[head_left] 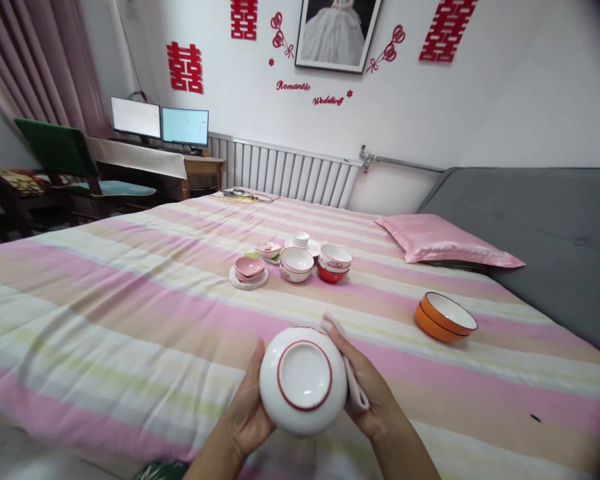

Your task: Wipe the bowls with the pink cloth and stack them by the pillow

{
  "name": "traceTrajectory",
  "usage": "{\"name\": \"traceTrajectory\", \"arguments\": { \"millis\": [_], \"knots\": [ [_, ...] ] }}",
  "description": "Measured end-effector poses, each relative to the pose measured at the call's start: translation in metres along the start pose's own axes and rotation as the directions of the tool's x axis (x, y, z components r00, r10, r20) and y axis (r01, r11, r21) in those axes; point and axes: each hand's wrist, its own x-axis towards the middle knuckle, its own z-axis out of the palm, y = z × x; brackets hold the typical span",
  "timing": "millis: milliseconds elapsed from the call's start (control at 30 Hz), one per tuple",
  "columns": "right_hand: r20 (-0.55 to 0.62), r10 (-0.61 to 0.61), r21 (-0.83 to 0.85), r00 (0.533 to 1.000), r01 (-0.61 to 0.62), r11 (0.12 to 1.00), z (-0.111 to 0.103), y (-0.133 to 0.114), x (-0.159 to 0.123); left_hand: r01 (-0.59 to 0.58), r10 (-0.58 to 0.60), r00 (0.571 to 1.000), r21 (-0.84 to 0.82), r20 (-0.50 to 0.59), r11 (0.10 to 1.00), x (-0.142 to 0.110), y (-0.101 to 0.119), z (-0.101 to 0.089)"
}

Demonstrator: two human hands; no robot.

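A white bowl [300,420] with a red ring round its foot is held up, its underside facing me. My left hand [253,407] grips the bowl's left side, thumb along the rim. On the other side, my right hand [367,387] has a pale pink cloth [357,397] in its fingers, pressed against the bowl's right edge. The inside of the bowl is hidden from me. Beyond the hands stand a white patterned bowl [297,265] and a pink heart-shaped dish [249,267] on stacked white plates [249,285].
Stacked bowls [334,261], a red one lowest, stand beside several small dishes [301,238]. Two nested orange bowls [437,327] sit to the right. All rest on a striped bedsheet [155,320]. A pink pillow [445,240] lies by the grey headboard [540,227]; cables [245,196] lie at the far edge.
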Motion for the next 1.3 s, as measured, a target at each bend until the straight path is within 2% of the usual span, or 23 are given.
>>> {"name": "traceTrajectory", "arguments": {
  "millis": [300,500,633,833,1067,1300],
  "knots": [
    [-0.020,0.070,0.098,0.997,-0.068,0.993,0.009,0.001,-0.001,-0.033,0.031,0.997,-0.024,-0.063,0.999,0.002,0.003,-0.002],
    [-0.016,0.046,0.164,0.999,-0.043,0.985,0.012,0.003,-0.001,-0.058,0.058,0.997,0.010,-0.055,0.998,0.001,0.003,-0.002],
    [-0.013,0.037,0.144,0.999,-0.034,0.989,0.010,0.004,-0.001,-0.048,0.049,0.997,0.018,-0.060,0.999,0.000,0.003,-0.004],
    [-0.063,0.047,0.166,0.997,-0.036,0.985,0.012,0.004,-0.002,-0.070,0.071,0.996,0.017,-0.049,0.997,0.001,0.004,-0.010],
    [-0.062,0.023,0.172,0.998,-0.012,0.985,0.013,0.005,-0.001,-0.067,0.067,0.998,0.011,-0.006,0.998,0.002,0.004,-0.015],
    [-0.086,0.040,0.172,0.996,-0.025,0.985,0.015,0.004,-0.002,-0.050,0.050,0.998,-0.005,0.026,0.999,0.002,0.005,-0.006]
  ]
}}
